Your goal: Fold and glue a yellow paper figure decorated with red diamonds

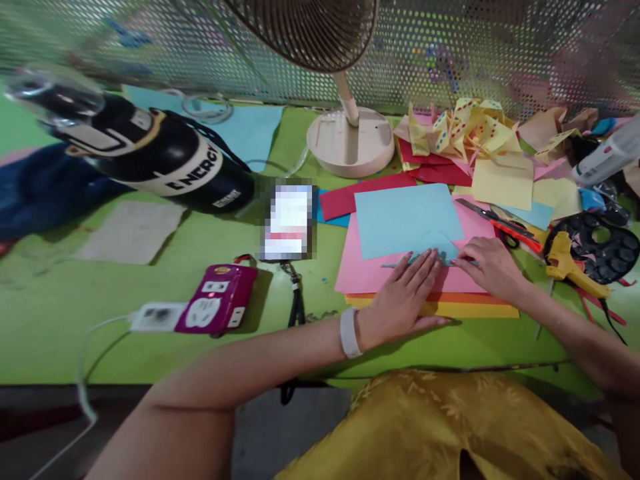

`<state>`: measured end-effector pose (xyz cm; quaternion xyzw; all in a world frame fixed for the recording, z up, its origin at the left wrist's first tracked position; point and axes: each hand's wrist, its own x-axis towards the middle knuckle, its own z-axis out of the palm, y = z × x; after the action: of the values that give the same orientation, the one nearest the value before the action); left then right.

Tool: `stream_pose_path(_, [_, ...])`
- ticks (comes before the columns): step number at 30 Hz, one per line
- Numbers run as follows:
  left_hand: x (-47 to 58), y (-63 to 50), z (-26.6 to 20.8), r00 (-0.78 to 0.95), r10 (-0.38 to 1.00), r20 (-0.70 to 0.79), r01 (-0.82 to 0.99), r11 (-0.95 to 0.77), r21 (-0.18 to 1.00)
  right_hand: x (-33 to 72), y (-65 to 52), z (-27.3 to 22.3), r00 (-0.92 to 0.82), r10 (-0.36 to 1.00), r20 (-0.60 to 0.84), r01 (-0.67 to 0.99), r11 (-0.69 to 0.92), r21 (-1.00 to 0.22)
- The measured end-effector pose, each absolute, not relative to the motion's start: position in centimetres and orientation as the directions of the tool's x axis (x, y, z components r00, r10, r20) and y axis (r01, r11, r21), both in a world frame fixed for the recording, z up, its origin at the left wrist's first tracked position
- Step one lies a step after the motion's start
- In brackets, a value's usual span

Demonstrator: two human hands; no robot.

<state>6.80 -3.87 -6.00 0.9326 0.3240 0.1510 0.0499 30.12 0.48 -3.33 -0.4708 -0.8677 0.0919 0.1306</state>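
Note:
My left hand (413, 293) lies flat with fingers stretched over a narrow piece of light blue paper (393, 266). My right hand (490, 267) has its fingers closed together at the right end of that same narrow piece. Most of the piece is hidden beneath the fingers, so I cannot tell its full shape. Just beyond my fingertips is a larger light blue sheet (405, 217). It rests on a pink sheet (353, 273), with orange and yellow sheets (475, 310) showing at the near edge of the stack.
To the right are scissors (520, 233), a yellow glue gun (570, 263) and a black round tray (600, 247). Folded papers (465, 133) heap up behind. A fan (350, 143), phone (287, 220), dark bottle (175, 160) and purple power box (215, 300) stand or lie leftward.

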Motion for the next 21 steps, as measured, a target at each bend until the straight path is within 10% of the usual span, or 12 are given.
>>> stream_pose_path(21, [6.5,-3.4,-6.4,0.732,0.608,0.307,0.586,-0.792,0.172,31.2,1.1,-1.7,-0.418,0.908,-0.024,0.846,0.38,-0.374])
